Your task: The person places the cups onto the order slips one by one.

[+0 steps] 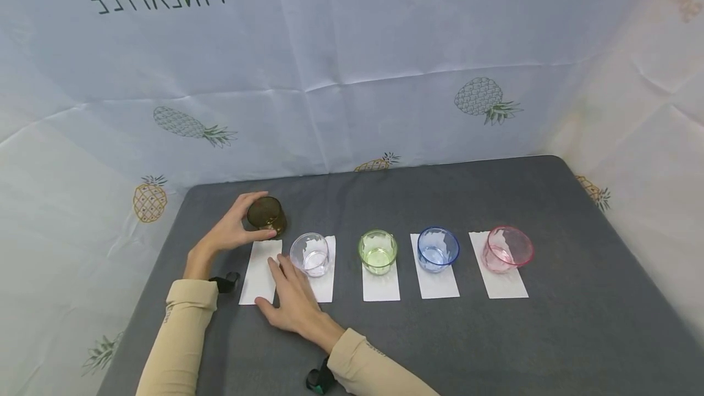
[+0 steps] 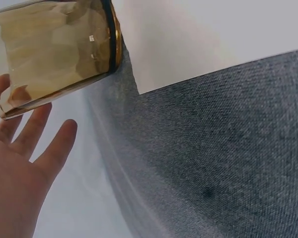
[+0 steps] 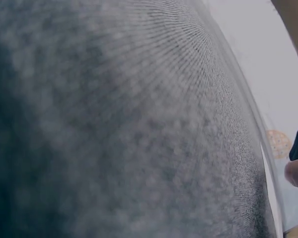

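Observation:
In the head view my left hand [image 1: 233,228] holds a brown glass [image 1: 267,214] at the table's far left, with thumb and fingers on either side. The left wrist view has this tumbler [image 2: 57,52] tipped sideways in the picture, some fingers showing through and below it. Just nearer lies a white paper sheet [image 1: 257,274], the leftmost of the row. My right hand [image 1: 297,301] reaches over that sheet's right edge, fingers spread and holding nothing. A clear glass [image 1: 315,254] stands just beyond those fingers; whether they touch it I cannot tell. Only a sliver of the right hand [image 3: 297,173] enters the right wrist view.
Rightward stand a green glass [image 1: 378,253], a blue glass [image 1: 437,250] and a pink glass [image 1: 506,250], each on its own white paper. A dark grey cloth [image 1: 429,347] covers the table. A pineapple-print curtain [image 1: 352,121] hangs behind and at both sides.

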`<action>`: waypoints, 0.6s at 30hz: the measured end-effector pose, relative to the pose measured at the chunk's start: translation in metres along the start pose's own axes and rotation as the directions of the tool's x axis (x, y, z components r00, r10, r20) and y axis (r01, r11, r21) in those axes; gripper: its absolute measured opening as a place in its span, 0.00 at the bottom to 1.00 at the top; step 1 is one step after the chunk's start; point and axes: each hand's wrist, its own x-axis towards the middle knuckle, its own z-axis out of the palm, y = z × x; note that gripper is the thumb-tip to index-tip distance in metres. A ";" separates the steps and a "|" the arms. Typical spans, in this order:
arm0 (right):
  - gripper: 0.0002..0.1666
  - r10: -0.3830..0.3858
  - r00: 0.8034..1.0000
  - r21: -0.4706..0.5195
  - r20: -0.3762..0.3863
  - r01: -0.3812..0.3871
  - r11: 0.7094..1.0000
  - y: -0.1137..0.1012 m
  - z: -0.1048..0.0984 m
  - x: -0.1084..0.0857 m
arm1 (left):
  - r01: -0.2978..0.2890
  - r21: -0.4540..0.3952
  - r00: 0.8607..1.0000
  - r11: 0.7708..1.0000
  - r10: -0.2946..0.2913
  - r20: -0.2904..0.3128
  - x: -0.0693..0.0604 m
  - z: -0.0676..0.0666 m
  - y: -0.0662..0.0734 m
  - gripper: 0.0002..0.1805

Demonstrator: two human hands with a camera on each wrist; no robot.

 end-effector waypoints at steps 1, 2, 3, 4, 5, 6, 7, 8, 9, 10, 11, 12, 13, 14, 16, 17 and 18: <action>0.43 0.003 1.000 -0.002 0.001 -0.003 1.000 0.001 0.001 0.000 | 0.004 0.002 1.000 1.000 -0.004 -0.001 0.000 0.000 0.000 0.51; 0.43 0.004 1.000 -0.006 0.004 -0.004 1.000 0.001 0.002 0.000 | 0.008 0.004 1.000 1.000 -0.008 -0.003 0.000 0.001 0.000 0.51; 0.43 0.006 1.000 -0.011 0.008 -0.006 1.000 0.001 0.002 0.000 | 0.011 0.005 1.000 1.000 -0.011 -0.003 0.000 0.001 -0.001 0.51; 0.43 0.007 1.000 -0.022 0.011 -0.007 1.000 0.002 0.003 0.000 | 0.012 0.006 1.000 1.000 -0.012 -0.005 0.000 0.001 -0.001 0.51; 0.43 0.010 1.000 -0.034 0.015 -0.009 0.999 0.002 0.003 0.000 | 0.010 0.003 1.000 1.000 -0.010 -0.008 0.001 0.001 -0.001 0.51; 0.43 0.011 1.000 -0.047 0.017 -0.010 0.999 0.002 0.004 0.000 | 0.007 0.001 1.000 1.000 -0.007 -0.010 0.001 0.001 -0.001 0.50; 0.43 0.012 1.000 -0.062 0.019 -0.011 0.998 0.002 0.004 0.000 | 0.003 0.002 1.000 1.000 -0.003 -0.013 0.001 0.001 -0.001 0.50; 0.44 0.013 1.000 -0.075 0.022 -0.011 0.997 0.001 0.004 0.000 | 0.001 0.000 1.000 1.000 -0.001 -0.017 0.001 0.001 -0.001 0.49; 0.44 0.012 1.000 -0.088 0.025 -0.010 0.996 0.001 0.004 0.000 | -0.001 -0.001 1.000 1.000 0.001 -0.021 0.002 0.001 -0.001 0.49; 0.44 0.013 0.999 -0.100 0.029 -0.010 0.995 0.001 0.004 0.000 | 0.000 -0.002 1.000 1.000 0.000 -0.026 0.002 0.001 -0.001 0.48; 0.44 0.012 0.999 -0.111 0.033 -0.008 0.994 0.001 0.004 0.000 | 0.001 0.000 1.000 1.000 -0.001 -0.030 0.002 0.001 -0.001 0.48; 0.44 0.011 0.999 -0.119 0.040 -0.006 0.993 0.001 0.004 0.000 | 0.003 0.006 0.999 1.000 -0.003 -0.033 0.002 0.001 -0.001 0.48; 0.43 0.011 0.999 -0.130 0.046 -0.005 0.992 0.001 0.004 0.000 | 0.008 0.009 0.999 1.000 -0.007 -0.038 0.002 0.001 -0.001 0.47; 0.43 0.012 0.998 -0.139 0.053 -0.005 0.990 0.000 0.004 0.000 | 0.013 0.009 0.999 1.000 -0.012 -0.043 0.002 0.001 -0.001 0.47; 0.43 0.015 0.998 -0.150 0.062 -0.005 0.989 0.000 0.004 0.000 | 0.020 0.012 0.999 1.000 -0.020 -0.051 0.001 0.002 -0.001 0.47; 0.42 0.015 0.998 -0.152 0.063 -0.005 0.988 0.000 0.004 0.000 | 0.022 0.013 0.998 1.000 -0.022 -0.053 0.001 0.002 -0.001 0.47; 0.42 0.016 0.998 -0.154 0.063 -0.006 0.988 0.000 0.004 0.000 | 0.023 0.013 0.998 1.000 -0.022 -0.055 0.001 0.002 -0.001 0.47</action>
